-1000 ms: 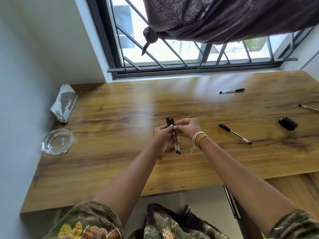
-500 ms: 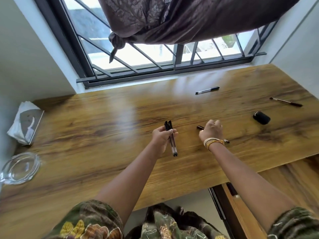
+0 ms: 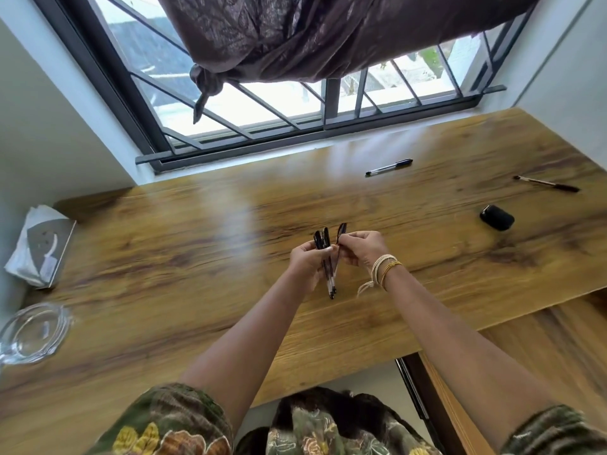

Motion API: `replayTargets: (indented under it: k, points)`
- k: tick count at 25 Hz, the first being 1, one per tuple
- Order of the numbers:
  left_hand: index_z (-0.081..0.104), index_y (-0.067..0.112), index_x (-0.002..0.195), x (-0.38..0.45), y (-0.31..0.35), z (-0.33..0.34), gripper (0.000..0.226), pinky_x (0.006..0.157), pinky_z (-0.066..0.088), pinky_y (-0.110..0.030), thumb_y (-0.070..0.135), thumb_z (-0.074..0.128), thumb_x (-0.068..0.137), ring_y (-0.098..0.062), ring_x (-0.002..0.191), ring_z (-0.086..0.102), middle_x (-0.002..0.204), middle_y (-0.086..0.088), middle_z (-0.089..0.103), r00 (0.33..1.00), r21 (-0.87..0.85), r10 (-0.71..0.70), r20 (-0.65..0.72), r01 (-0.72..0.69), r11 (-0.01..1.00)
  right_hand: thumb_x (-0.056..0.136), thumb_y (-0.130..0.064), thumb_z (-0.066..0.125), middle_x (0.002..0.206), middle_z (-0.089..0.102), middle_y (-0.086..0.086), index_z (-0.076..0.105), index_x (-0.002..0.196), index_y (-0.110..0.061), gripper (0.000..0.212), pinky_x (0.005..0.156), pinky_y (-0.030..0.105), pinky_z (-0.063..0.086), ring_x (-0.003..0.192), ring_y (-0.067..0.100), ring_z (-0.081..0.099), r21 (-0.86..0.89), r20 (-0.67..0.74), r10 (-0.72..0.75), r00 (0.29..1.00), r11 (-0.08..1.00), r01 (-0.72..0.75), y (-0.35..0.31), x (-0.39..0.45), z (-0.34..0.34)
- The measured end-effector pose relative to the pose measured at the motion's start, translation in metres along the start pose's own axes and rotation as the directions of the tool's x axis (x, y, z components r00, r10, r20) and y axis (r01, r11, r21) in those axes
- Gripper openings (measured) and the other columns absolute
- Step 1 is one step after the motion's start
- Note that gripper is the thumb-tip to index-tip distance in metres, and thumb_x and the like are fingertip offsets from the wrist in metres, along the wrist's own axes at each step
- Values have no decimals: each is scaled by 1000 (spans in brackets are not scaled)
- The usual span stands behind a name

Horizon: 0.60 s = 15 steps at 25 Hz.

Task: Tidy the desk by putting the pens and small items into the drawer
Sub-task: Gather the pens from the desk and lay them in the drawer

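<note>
Left hand (image 3: 308, 262): fingers curled around two slim black-capped, clear-barrelled pens (image 3: 328, 274), held above the wood-grain desk (image 3: 197, 257). Right hand (image 3: 359, 249): fingertips pinch a third pen (image 3: 341, 233) beside them. Right of the fingers lies a rounded black case (image 3: 496, 217).

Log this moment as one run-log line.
left hand: holds two pens | right hand: adds third pen | desk: two pens, black case remain
</note>
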<state>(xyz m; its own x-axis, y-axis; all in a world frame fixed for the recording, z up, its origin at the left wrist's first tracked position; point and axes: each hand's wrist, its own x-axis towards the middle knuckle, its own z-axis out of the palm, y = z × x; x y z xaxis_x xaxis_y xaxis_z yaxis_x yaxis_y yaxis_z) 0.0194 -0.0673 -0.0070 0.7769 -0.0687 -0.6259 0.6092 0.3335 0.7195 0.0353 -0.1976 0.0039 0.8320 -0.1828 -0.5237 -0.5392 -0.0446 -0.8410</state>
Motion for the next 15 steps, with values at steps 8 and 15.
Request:
replayTargets:
  k: [8, 15]
  points:
    - [63, 4, 101, 3, 6, 13, 20, 51, 57, -29, -9, 61, 87, -19, 56, 71, 71, -11, 72, 999, -34, 45, 15, -44, 998, 92, -9, 58, 58, 58, -1, 68, 101, -3, 15, 45, 19, 44, 39, 3, 51, -182, 205, -29, 978, 981, 67, -13, 12, -10]
    - [65, 2, 96, 13, 12, 31, 15, 62, 59, -33, -9, 62, 86, -25, 69, 70, 92, -19, 69, 997, 15, 36, -69, -35, 999, 93, -16, 56, 62, 61, -4, 71, 101, -2, 22, 53, 22, 47, 55, 10, 57, -465, 241, -187, 952, 839, 283, -20, 28, -22]
